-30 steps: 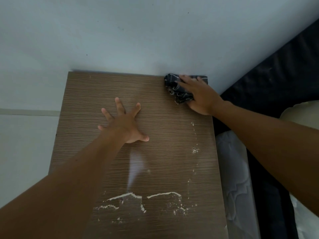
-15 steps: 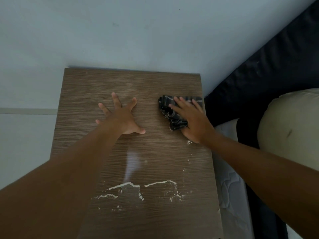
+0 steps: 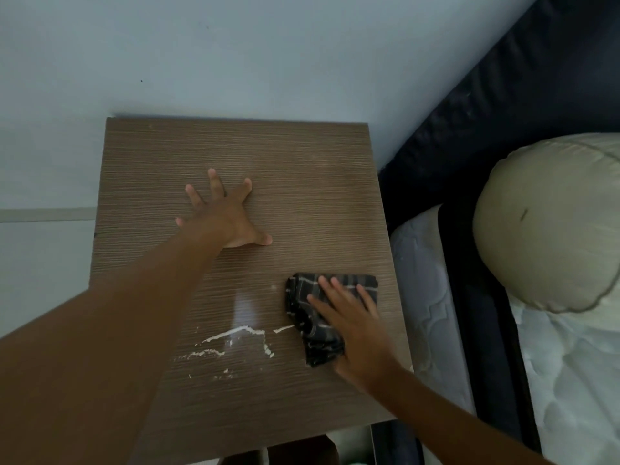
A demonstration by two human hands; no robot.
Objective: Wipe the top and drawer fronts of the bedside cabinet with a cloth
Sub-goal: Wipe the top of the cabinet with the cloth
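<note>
Head view, looking down on the bedside cabinet top (image 3: 302,182), brown wood-grain laminate, back edge against a pale wall (image 3: 268,55).

Left hand (image 3: 228,219): palm down near the middle of the top, fingers straight and splayed wide, thumb out to the right. It holds nothing and just rests flat on the surface.

Right hand (image 3: 355,327): flat on the cloth (image 3: 317,340), fingers straight and slightly spread, pressing it onto the top. No curl or pinch that I can see; the thumb is partly hidden by the cloth edge.

The cloth is dark with thin light stripes, bunched up, in the front-right part of the top, close to the right edge. Its left and far parts stick out from under the fingers.

White residue streaks (image 3: 235,333) lie just left of the cloth, with one short streak touching the cloth's left edge. Scattered specks sit nearer the front edge. A pale glare patch (image 3: 243,307) sits just above the streaks.

Right of the cabinet there is a quilted white mattress (image 3: 429,297), a cream pillow (image 3: 550,229) and a dark headboard (image 3: 536,78) along the wall.
</note>
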